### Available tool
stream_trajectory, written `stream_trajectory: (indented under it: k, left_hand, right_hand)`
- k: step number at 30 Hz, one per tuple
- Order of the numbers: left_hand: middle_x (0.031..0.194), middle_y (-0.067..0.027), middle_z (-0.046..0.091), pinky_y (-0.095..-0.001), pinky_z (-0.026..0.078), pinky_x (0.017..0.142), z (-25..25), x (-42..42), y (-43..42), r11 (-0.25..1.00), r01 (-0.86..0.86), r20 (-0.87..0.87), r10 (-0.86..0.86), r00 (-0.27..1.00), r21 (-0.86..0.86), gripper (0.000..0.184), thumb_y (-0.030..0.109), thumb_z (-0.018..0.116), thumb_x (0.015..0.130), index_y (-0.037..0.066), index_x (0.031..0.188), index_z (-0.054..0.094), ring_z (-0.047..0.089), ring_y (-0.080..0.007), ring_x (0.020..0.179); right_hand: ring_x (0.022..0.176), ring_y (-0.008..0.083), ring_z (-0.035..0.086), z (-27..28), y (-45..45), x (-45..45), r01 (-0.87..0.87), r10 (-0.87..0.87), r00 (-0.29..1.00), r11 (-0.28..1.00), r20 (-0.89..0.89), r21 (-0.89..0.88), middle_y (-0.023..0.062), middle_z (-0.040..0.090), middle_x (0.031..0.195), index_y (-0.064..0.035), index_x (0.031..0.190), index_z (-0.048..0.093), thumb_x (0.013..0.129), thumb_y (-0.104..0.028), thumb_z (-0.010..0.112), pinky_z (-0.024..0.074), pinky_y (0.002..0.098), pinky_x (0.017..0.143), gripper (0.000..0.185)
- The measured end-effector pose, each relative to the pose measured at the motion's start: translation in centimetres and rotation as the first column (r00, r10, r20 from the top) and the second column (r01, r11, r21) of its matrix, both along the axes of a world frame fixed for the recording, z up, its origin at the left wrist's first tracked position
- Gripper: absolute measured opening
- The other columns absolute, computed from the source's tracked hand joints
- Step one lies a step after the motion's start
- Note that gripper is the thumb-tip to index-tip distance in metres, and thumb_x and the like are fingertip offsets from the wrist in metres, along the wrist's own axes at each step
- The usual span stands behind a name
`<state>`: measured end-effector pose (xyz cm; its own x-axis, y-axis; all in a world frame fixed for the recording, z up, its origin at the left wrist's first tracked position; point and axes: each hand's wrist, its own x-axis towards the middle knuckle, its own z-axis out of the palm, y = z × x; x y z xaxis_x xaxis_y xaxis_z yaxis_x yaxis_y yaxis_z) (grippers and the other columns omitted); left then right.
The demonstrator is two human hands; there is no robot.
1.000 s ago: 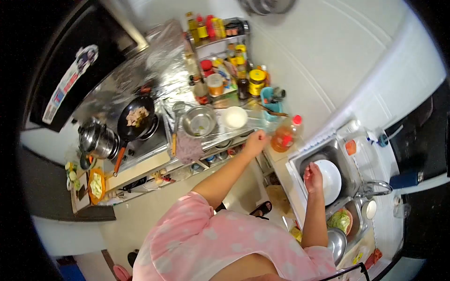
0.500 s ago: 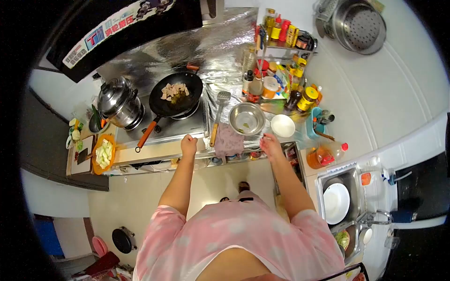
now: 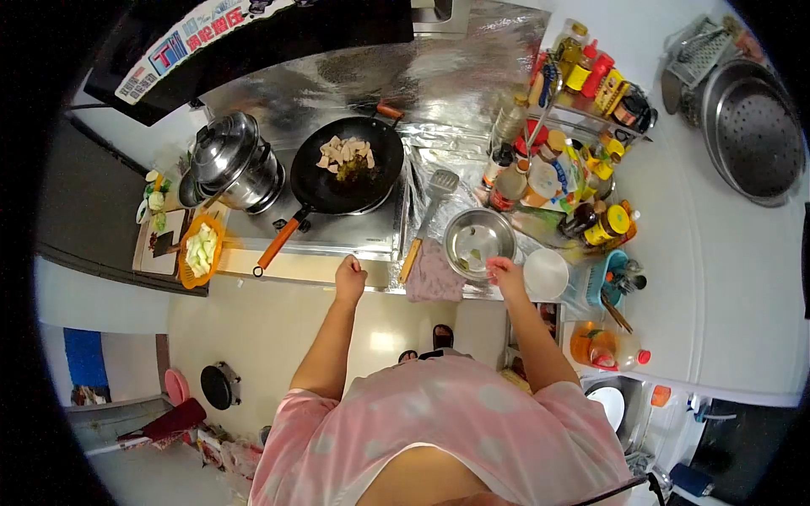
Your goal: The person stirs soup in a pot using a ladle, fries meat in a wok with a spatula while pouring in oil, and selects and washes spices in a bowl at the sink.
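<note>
My left hand (image 3: 350, 277) is a closed fist in front of the stove edge, below the wok (image 3: 348, 164), and nothing shows in it. My right hand (image 3: 504, 274) overlaps the near right rim of a steel bowl (image 3: 479, 238). Its fingers are curled together, and what they hold, if anything, is hidden. A few greenish bits lie in that bowl. Right of it stands a white bowl (image 3: 547, 274). Pale meat pieces (image 3: 346, 153) and dark green bits (image 3: 358, 171) lie in the wok. A slotted spatula (image 3: 428, 217) rests between stove and bowl, beside a purple-grey cloth (image 3: 435, 274).
A lidded steel pot (image 3: 229, 160) stands left on the stove. An orange basket (image 3: 205, 277) of pale cut vegetables sits at the counter's left end. Bottles and jars (image 3: 548, 181) crowd the back right, near a blue utensil basket (image 3: 607, 278). The wok handle (image 3: 281, 243) juts forward.
My view has shifted to the right. My right hand has moved from in front of the white bowl to the steel bowl's rim, its fingers drawn together. My left hand remains a fist.
</note>
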<state>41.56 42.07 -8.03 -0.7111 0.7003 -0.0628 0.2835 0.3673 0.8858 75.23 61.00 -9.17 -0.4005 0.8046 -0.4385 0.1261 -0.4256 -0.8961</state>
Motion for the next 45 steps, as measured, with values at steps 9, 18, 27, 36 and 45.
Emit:
stream_trajectory:
  k: [9,18,27,36,45]
  left_hand:
    - [0.103,-0.0149,0.056,-0.036,0.046,0.084,-2.2,-1.6,-0.1,0.909,0.293,-0.28,-0.376,0.883,-0.297,0.036,0.001,0.066,0.064,0.009,0.098,0.06,0.055,-0.0272,0.094]
    - [0.099,-0.0064,0.062,-0.0304,0.047,0.083,-3.1,-7.3,0.1,0.858,0.497,0.154,-0.478,0.865,-0.128,0.031,0.01,0.071,0.071,0.008,0.1,0.061,0.057,-0.0192,0.09]
    - [0.098,-0.0026,0.06,-0.0286,0.047,0.082,0.5,-6.8,2.2,0.759,0.637,0.21,-0.606,0.767,-0.137,0.028,0.005,0.07,0.076,0.007,0.102,0.059,0.055,-0.0145,0.089]
    - [0.1,-0.0036,0.061,-0.0289,0.047,0.081,0.7,-2.1,4.1,0.786,0.605,0.321,-0.544,0.775,-0.128,0.026,0.007,0.067,0.08,0.005,0.104,0.058,0.056,-0.0148,0.09]
    - [0.103,-0.0048,0.06,-0.0295,0.047,0.083,0.2,0.7,4.9,0.823,0.564,0.337,-0.511,0.791,-0.075,0.026,0.005,0.065,0.082,0.004,0.107,0.056,0.057,-0.016,0.092]
  right_hand:
    - [0.066,0.0089,0.054,0.5,-1.6,-5.7,-0.236,0.227,0.97,0.964,0.084,0.121,0.0026,0.06,0.083,-0.0042,0.097,0.061,0.087,-0.006,0.055,0.0436,0.0221,0.057,0.012]
    - [0.066,0.0143,0.056,0.4,-4.1,-11.6,-0.258,0.08,0.956,0.689,0.283,0.677,0.0062,0.06,0.074,-0.0019,0.093,0.06,0.081,-0.001,0.058,0.045,0.026,0.061,0.012]
    - [0.096,0.0328,0.058,0.4,2.2,-6.8,-0.529,-0.016,0.548,0.768,0.836,0.361,0.0176,0.058,0.105,-0.002,0.107,0.054,0.069,-0.019,0.075,0.0471,0.0401,0.081,0.047]
    - [0.097,0.0372,0.057,-2.8,2.5,-7.9,-0.639,0.009,0.475,0.691,0.88,0.338,0.0192,0.057,0.104,-0.0042,0.101,0.054,0.069,-0.018,0.073,0.047,0.0437,0.081,0.04]
    - [0.085,0.0371,0.059,-4.4,4.3,-7.0,-0.69,0.043,0.55,0.585,0.834,0.426,0.0184,0.06,0.089,-0.0057,0.084,0.056,0.071,-0.007,0.062,0.0474,0.0447,0.075,0.015]
